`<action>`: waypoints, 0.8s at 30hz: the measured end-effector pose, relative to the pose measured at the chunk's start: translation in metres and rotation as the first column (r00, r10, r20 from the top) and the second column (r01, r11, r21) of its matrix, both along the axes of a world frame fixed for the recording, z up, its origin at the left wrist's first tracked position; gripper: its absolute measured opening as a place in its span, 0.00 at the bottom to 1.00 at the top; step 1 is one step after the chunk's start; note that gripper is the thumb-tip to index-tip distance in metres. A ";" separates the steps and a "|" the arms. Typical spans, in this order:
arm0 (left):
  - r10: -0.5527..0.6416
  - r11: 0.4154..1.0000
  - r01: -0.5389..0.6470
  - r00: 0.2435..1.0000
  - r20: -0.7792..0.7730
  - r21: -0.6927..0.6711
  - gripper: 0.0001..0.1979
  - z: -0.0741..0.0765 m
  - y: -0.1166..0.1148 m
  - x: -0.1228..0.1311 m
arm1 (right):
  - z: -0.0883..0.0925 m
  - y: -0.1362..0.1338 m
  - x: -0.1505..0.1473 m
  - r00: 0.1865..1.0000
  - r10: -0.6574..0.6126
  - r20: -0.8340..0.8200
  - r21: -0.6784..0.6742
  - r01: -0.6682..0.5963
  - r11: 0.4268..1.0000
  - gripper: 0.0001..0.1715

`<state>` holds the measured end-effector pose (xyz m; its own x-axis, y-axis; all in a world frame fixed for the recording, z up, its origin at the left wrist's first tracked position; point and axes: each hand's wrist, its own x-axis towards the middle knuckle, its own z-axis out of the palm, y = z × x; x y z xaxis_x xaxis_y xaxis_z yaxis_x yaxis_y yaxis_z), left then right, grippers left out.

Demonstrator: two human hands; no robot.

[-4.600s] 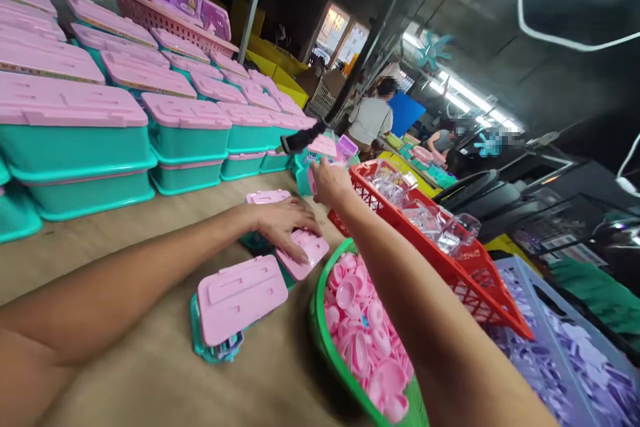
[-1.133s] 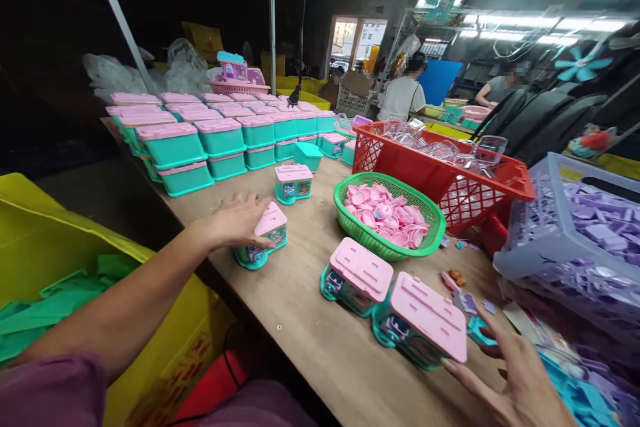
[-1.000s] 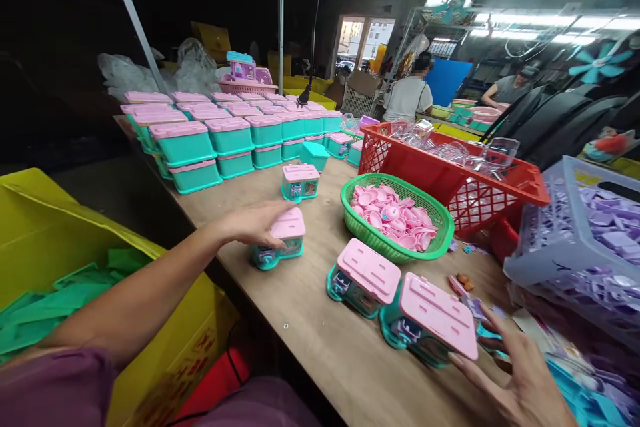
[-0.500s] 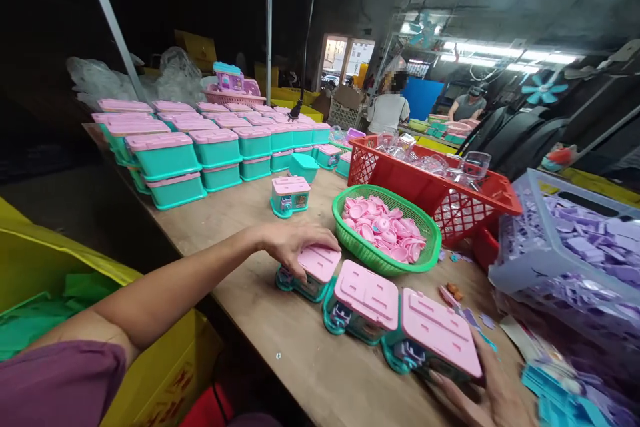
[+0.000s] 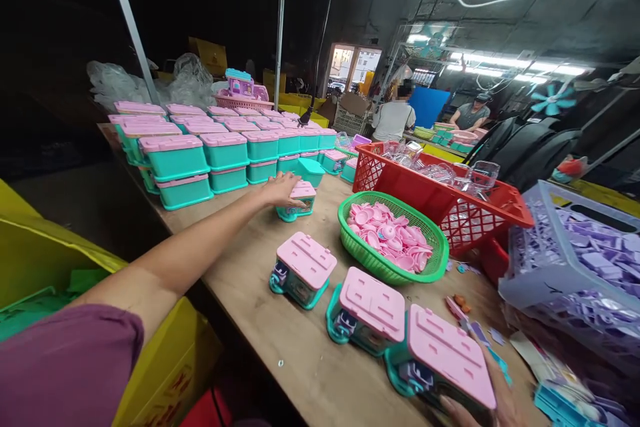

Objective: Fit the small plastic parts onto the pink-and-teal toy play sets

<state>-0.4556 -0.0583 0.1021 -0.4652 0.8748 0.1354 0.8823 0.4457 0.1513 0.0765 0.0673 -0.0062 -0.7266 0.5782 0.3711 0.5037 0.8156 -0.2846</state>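
Observation:
Three teal toy boxes with pink lids stand in a slanting row on the wooden table: a near box (image 5: 453, 357), a middle box (image 5: 373, 307) and a far box (image 5: 306, 263). My right hand (image 5: 500, 387) grips the near box at its right end, thumb on the front side and fingers along the back. My left arm stretches forward, and my left hand (image 5: 280, 191) is closed over a smaller-looking, similar box (image 5: 304, 195), thumb across its lid. Behind that box stands an open teal tub (image 5: 311, 172).
Stacked teal boxes with pink lids (image 5: 180, 163) fill the table's far left. A green basket (image 5: 345, 240) holds pink spoon-like pieces. Behind it is a red crate (image 5: 515, 213) of clear plastic parts. A clear bin (image 5: 540, 260) of purple pieces stands right. Two people (image 5: 395, 120) are farther back.
My left hand has left the far box of the row and moved forward onto the box beside the teal tub. My right hand stays at the near box.

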 end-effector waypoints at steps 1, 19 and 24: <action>-0.016 0.999 0.016 1.000 0.023 -0.036 0.44 0.000 0.000 -0.008 | 0.000 -0.002 -0.001 1.000 0.001 0.025 -0.010 -0.001 1.000 0.56; -0.415 0.903 0.426 0.899 0.137 -0.057 0.44 -0.021 -0.087 0.034 | 0.028 -0.028 -0.003 0.981 -0.087 -0.173 -0.553 -0.023 0.833 0.52; -0.484 0.874 0.486 0.871 0.083 0.002 0.40 -0.022 -0.066 0.064 | 0.037 -0.028 0.023 0.962 -0.186 -0.201 -0.623 0.021 0.782 0.54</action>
<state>-0.3912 -0.1244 0.0805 0.0101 0.9951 0.0979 0.9739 -0.0320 0.2248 0.0996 0.0391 0.0304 -0.5852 0.8081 0.0668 0.4236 0.3750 -0.8246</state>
